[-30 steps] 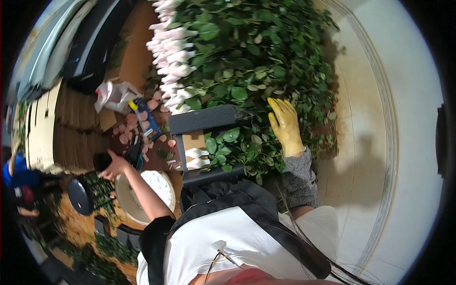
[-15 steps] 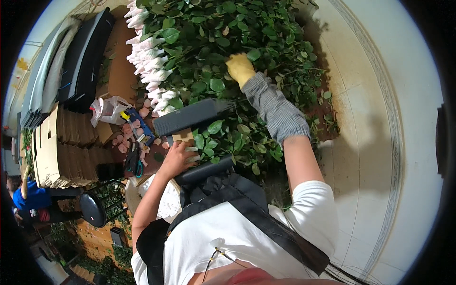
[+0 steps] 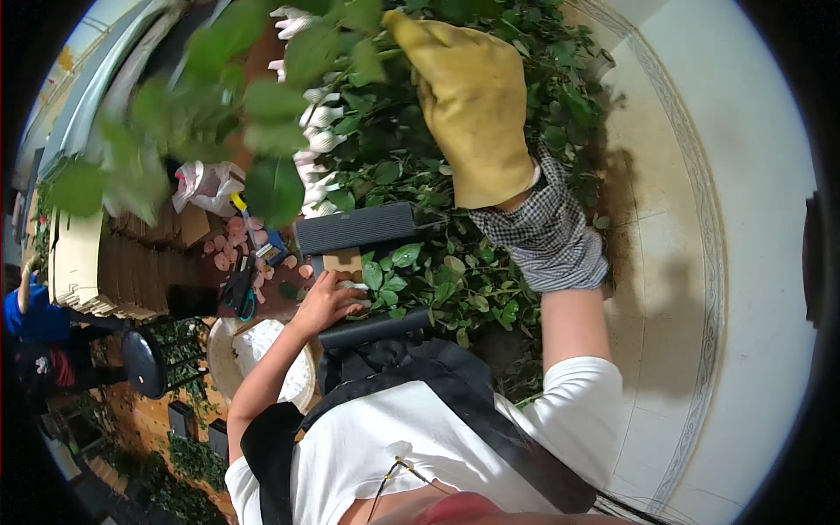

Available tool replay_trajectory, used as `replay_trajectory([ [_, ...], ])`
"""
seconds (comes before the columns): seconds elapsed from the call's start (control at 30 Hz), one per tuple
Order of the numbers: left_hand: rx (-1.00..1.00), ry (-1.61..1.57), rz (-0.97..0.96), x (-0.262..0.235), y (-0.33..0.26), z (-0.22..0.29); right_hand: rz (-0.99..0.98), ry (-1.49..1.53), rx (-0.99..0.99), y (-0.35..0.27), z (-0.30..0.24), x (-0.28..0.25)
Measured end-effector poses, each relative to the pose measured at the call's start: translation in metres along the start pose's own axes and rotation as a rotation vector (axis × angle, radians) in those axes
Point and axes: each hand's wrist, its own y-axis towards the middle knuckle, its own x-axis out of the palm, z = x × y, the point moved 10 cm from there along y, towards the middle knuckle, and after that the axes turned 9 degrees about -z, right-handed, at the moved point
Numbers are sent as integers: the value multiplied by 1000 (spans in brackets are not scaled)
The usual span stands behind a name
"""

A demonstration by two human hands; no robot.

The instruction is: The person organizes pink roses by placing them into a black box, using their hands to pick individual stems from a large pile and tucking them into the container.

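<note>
My right hand (image 3: 477,109), in a yellow glove with a checked cuff, is raised close to the camera over a bed of cut roses. Its fingers are closed at the base of a leafy rose stem (image 3: 271,101), whose blurred leaves spread left; the glove hides most of the grip. Low down, my bare left hand (image 3: 328,304) is curled around a rose head in a white net sleeve (image 3: 353,285), beside a brown cardboard piece (image 3: 342,260). Leaves (image 3: 385,280) extend right from there. A dark ribbed block (image 3: 354,227) lies just beyond; a black padded bar (image 3: 376,329) lies nearer me.
More netted rose heads (image 3: 322,140) line the left edge of the foliage. Further left are pink petals (image 3: 234,241), scissors (image 3: 238,284), a plastic bag (image 3: 208,185) and stacked cardboard (image 3: 131,271). A round tub (image 3: 229,363) stands below; a person in blue (image 3: 35,311) is far left.
My right hand has risen from the foliage toward the camera, bringing up a leafy rose stem that swings left. My left hand stays at nearly the same spot.
</note>
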Motion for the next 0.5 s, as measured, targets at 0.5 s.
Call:
replay_trajectory([
  [0.5, -103, -146, 149, -3, -5, -19, -145, 761, 839, -75, 227, 241],
])
